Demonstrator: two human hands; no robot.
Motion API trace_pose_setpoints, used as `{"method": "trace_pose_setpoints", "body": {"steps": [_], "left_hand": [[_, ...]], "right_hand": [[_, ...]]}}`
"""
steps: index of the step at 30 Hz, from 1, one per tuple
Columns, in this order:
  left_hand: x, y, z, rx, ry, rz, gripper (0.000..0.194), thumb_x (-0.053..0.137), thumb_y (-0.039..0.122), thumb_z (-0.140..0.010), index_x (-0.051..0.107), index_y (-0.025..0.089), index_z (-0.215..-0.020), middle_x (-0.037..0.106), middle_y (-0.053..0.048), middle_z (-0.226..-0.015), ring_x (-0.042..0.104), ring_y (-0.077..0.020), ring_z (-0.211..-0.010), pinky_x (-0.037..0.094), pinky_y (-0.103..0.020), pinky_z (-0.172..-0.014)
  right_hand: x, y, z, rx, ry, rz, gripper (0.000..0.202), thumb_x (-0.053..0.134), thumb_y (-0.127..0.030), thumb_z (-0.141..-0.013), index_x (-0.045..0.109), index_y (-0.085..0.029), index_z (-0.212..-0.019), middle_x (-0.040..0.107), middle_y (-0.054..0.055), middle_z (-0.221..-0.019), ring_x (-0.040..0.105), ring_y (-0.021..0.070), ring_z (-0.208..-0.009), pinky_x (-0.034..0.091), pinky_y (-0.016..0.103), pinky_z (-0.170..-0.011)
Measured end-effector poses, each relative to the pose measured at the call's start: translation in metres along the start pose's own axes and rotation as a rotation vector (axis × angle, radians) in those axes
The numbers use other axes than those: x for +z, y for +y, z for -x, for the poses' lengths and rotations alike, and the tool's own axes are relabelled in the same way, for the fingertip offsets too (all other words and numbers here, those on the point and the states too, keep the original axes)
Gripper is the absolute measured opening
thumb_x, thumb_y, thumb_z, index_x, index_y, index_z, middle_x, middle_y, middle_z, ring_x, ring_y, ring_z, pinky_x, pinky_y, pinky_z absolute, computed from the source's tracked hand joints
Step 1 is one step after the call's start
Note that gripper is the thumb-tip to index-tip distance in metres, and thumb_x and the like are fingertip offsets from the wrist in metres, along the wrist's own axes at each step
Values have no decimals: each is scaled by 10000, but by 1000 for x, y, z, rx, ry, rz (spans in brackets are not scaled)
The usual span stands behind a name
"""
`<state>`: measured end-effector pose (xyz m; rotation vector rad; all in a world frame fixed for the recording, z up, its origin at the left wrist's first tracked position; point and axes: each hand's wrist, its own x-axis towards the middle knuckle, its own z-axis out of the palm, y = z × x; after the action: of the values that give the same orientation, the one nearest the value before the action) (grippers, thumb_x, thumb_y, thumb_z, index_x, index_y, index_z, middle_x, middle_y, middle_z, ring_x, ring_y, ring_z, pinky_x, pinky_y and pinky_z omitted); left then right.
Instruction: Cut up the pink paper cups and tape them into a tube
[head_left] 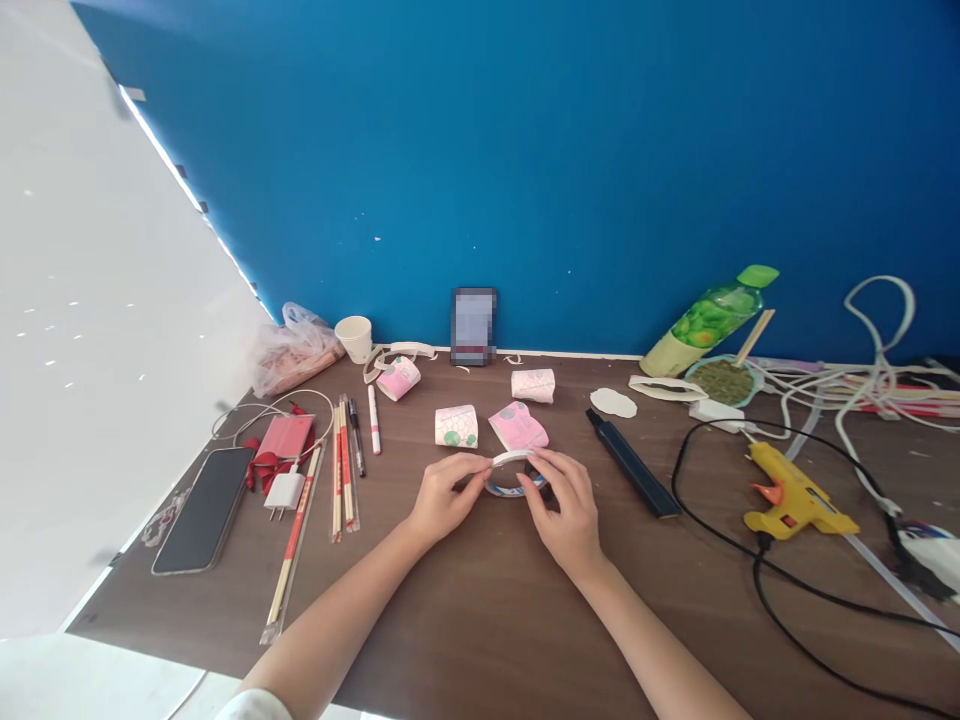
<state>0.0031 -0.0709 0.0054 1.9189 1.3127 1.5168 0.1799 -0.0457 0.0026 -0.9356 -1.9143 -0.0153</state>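
Both of my hands meet over the middle of the table at a thin roll of tape (514, 457), white along the top with blue print on its inner ring. My left hand (444, 497) pinches its left edge between thumb and fingers. The fingers of my right hand (568, 510) close on its right side. Just beyond the roll lies a curved pink cup piece (519, 427). Another piece with green dots (456, 428) rests to its left, and a pale pink one (533, 386) sits farther back. A scalloped white paper piece (613, 403) lies to the right.
A long dark tool (636, 467) and a yellow glue gun (799, 495) with black cord lie right. A green-capped bottle (709, 322) leans on the blue wall. Left are chopsticks (345, 465), pens, a phone (204, 510) and a white cup (354, 338). Another phone (473, 325) stands behind.
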Motion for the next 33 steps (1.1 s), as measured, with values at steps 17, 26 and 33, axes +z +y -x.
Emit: {"method": "trace_pose_setpoints", "body": {"steps": [17,26,33], "left_hand": [[-5,-1,0,27,-2,-124,252,408,172,-898,585,186,-1077,672,-82,-990,590,-193,-988,468,-379,-900],[-1,9,2,-202,-216,35,183,533,293,-850,676,195,-907,711,-19,-783,640,-157,-716,507,-272,-706],[1,14,2,-120,-285,38,237,551,328,-841,678,187,-984,717,-27,-799,604,-139,-648,471,-263,-692]], "right_hand": [[-6,10,1,191,98,-109,140,554,-158,-826,604,-239,-929,641,64,-876,609,186,-742,537,340,-622],[-7,-4,0,104,74,-22,160,595,-198,-808,591,-253,-959,620,78,-918,616,223,-835,545,402,-707],[-12,-14,-5,-21,65,-24,168,618,-141,-794,599,-264,-907,603,55,-918,598,200,-821,520,351,-647]]}}
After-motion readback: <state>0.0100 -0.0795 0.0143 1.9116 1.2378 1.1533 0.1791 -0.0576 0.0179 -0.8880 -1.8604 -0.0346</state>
